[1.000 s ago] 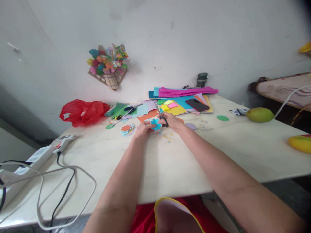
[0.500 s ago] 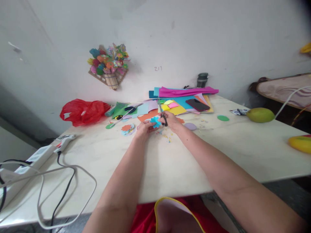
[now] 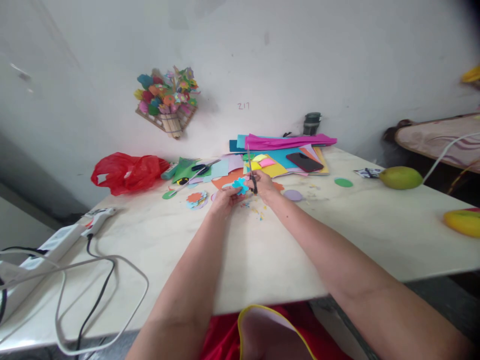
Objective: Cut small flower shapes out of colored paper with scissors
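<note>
At the pale table [image 3: 270, 265], my left grip [image 3: 225, 196] pinches the blue paper flower [image 3: 240, 186] by its left edge; just right of the flower, my right grip [image 3: 264, 184] clasps the scissors [image 3: 254, 185].

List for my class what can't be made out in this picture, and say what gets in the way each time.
All in the head view:
Blue paper flower: partly hidden by the left hand.
Scissors: handles partly covered by the right hand.
Paper scraps: too small to tell their shapes.
Red bag: its folds hide any contents.
Yellow fruit: cut off by the right edge.
</note>
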`<state>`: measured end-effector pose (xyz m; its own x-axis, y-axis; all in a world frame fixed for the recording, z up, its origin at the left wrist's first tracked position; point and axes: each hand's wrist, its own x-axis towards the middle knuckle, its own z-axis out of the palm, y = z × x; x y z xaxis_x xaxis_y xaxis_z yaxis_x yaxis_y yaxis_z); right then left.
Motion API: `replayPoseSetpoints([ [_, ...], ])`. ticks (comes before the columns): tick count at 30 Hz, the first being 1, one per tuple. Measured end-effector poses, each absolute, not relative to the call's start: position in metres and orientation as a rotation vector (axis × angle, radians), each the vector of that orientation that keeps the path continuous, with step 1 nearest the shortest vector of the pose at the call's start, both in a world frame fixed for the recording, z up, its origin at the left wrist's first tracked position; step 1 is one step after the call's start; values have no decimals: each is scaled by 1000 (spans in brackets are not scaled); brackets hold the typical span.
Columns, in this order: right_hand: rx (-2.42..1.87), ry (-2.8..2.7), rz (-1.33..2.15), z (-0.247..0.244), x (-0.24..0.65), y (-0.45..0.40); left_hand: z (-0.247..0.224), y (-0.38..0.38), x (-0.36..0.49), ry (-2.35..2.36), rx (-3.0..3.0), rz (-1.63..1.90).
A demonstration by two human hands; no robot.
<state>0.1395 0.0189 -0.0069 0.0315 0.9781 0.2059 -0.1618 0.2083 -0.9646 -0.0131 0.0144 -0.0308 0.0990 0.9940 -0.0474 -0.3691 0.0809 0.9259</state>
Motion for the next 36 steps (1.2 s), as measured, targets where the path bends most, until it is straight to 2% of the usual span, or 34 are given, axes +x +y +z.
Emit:
replayPoseSetpoints([
  [7,-967,-1137,1099,-9,138,22,-29,13,-11,921,993,1304],
  [12,-1032,-1142,1209,-3,145,18,-31,18,-16,955,981,1456],
  [22,-953,-1531,1427,0,173,14,-31,21,-19,948,877,1590],
  [36,-976,-1891,1466,-4,185,22,-26,16,-18,933,826,1638],
])
